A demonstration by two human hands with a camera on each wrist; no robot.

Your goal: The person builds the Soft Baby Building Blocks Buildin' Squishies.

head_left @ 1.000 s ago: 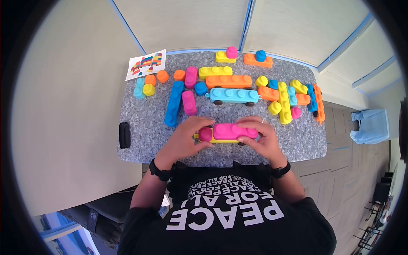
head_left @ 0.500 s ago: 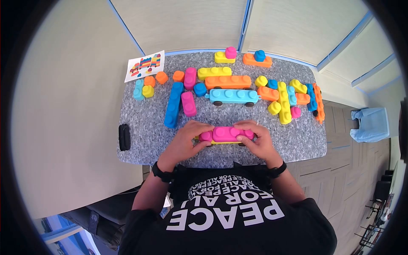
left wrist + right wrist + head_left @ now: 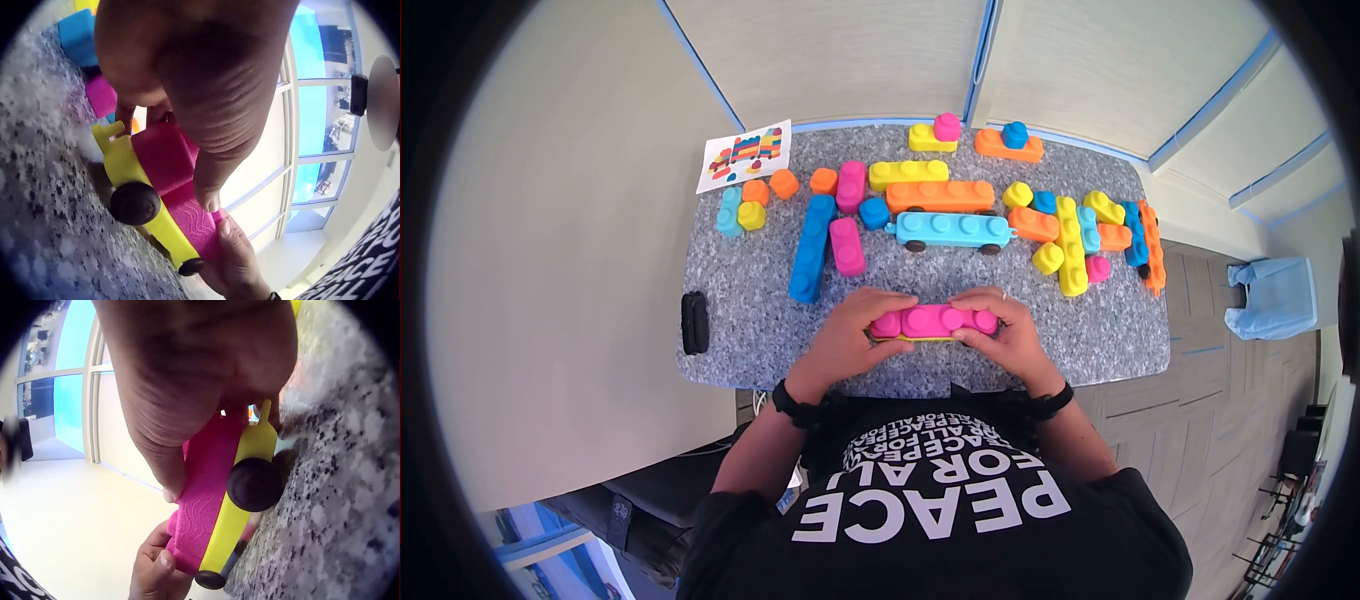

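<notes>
A yellow wheeled base (image 3: pixel 167 234) stands on the table near its front edge, with a small pink block (image 3: pixel 887 324) and a longer pink block (image 3: pixel 934 320) side by side on top. My left hand (image 3: pixel 846 330) grips the left end, thumb on the near side and fingers on the far side. At the right end my right hand (image 3: pixel 1011 337) holds the longer pink block the same way. The right wrist view shows the pink block (image 3: pixel 203 494) flush on the yellow base (image 3: pixel 232 525), with its dark wheels by the tabletop.
Behind the hands stand a light blue wheeled base (image 3: pixel 953 229), an orange one (image 3: pixel 940 194) and a long blue block (image 3: pixel 811 250). More blocks lie right, around a long yellow block (image 3: pixel 1070 245). A picture sheet (image 3: pixel 745 156) lies back left, a black case (image 3: pixel 694 323) at the left edge.
The longer pink block, tilted and raised before, now lies level beside the small pink one on the yellow base. Both hands have moved slightly closer together along the blocks.
</notes>
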